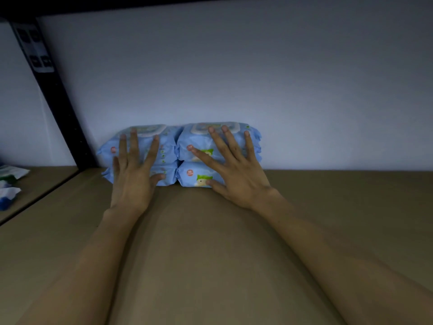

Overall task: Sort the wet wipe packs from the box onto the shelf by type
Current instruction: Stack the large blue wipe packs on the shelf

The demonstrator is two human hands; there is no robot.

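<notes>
Against the pale back wall (pixel 234 78) of the brown board shelf (pixel 199 242), beside a black metal upright (pixel 58 102), four light-blue soft plastic wet wipe packs (pixel 201 146) sit in two touching stacks of two. Left hand (pixel 131 179) lies flat on the left stack, fingers (pixel 134 146) straight and spread; right hand (pixel 236 174) lies likewise on the right stack, gripping nothing.

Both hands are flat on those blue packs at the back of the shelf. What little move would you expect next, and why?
Probably lifting both hands away and drawing them back. The left hand and right hand lie with straight fingers on two stacks of blue wet wipe packs, which already sit side by side, apparently against the back wall on the shelf board. The stacks look squared up, so little seems left to do.
</notes>
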